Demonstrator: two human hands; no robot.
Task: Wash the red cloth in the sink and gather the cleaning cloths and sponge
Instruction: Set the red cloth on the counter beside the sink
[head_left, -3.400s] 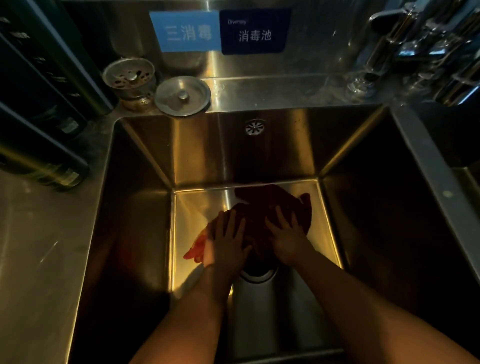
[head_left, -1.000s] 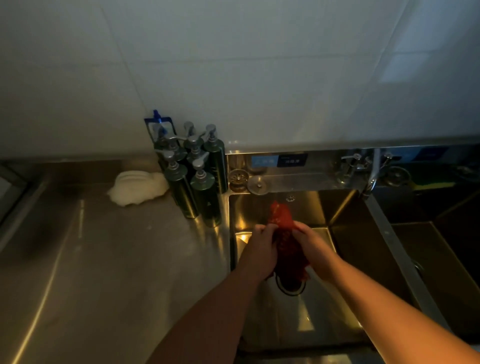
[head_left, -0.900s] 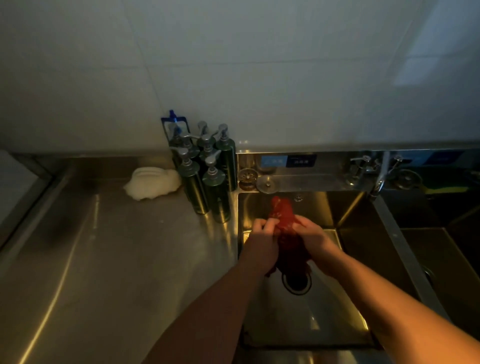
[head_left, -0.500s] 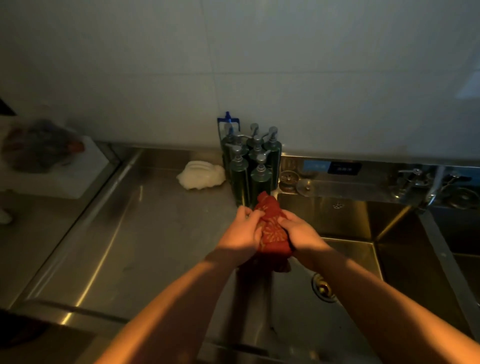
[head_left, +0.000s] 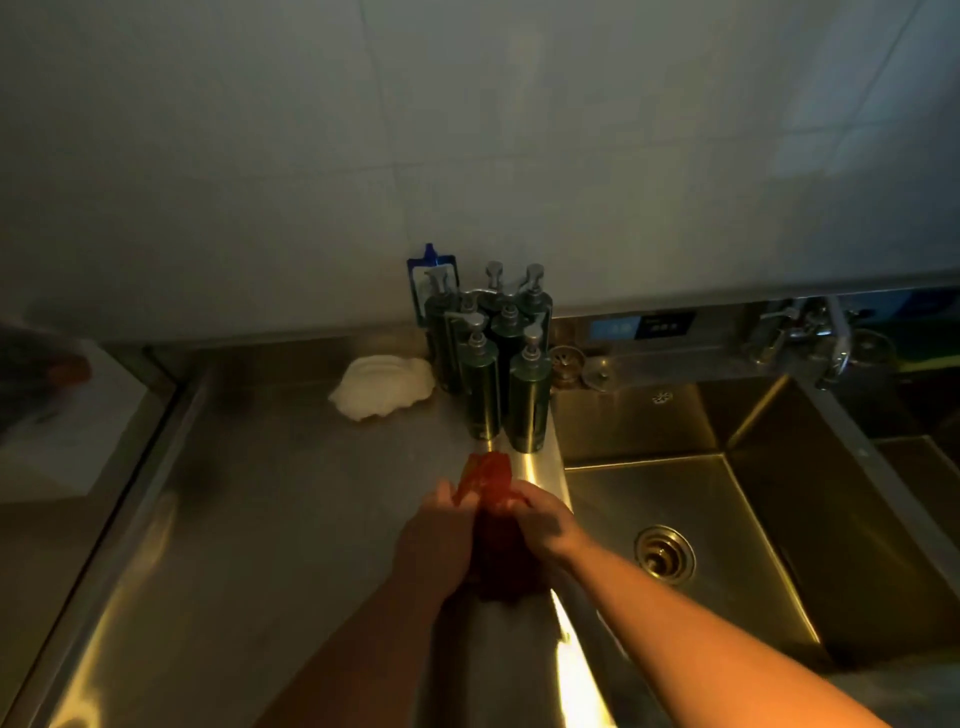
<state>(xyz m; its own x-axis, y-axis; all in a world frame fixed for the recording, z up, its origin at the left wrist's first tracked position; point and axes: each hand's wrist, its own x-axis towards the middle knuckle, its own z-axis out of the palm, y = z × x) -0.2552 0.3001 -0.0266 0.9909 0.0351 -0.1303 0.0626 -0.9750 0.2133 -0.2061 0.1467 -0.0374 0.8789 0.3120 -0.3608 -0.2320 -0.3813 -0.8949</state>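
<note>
Lifted out of the sink (head_left: 649, 415) since a few seconds ago, when both palms pressed it flat on the basin floor; now bunched upright between the two hands and carried leftward, clear of the basin and over the steel surface (head_left: 260, 519) by the sink's left rim. Judged from that shift: washing over, wringing or carrying begun, gathering next. Left hand (head_left: 434, 540) curled tight around the left side of the red cloth (head_left: 491, 499), fingers wrapped and hardly any gap; right hand (head_left: 545, 522) closed likewise on the right side, thumb over the top. Both grips closed on the same wad, its bright upper tip poking out above the knuckles and its darker bulk hanging below between the wrists. No water stream visible; whether dripping, cannot tell in the dim light. Ahead of the grip and just beyond the cloth's tip, a cluster of pump bottles (head_left: 488, 374); ahead and left of the grip, well apart, a white cloth (head_left: 382, 387) lying crumpled on the surface, probably the next thing to collect. Far right of the grip, past the tap (head_left: 831, 343), a yellow-green strip (head_left: 909, 364), possibly the sponge, too dark to confirm. Drain (head_left: 665, 553) open and bare to the right of the grip.
</note>
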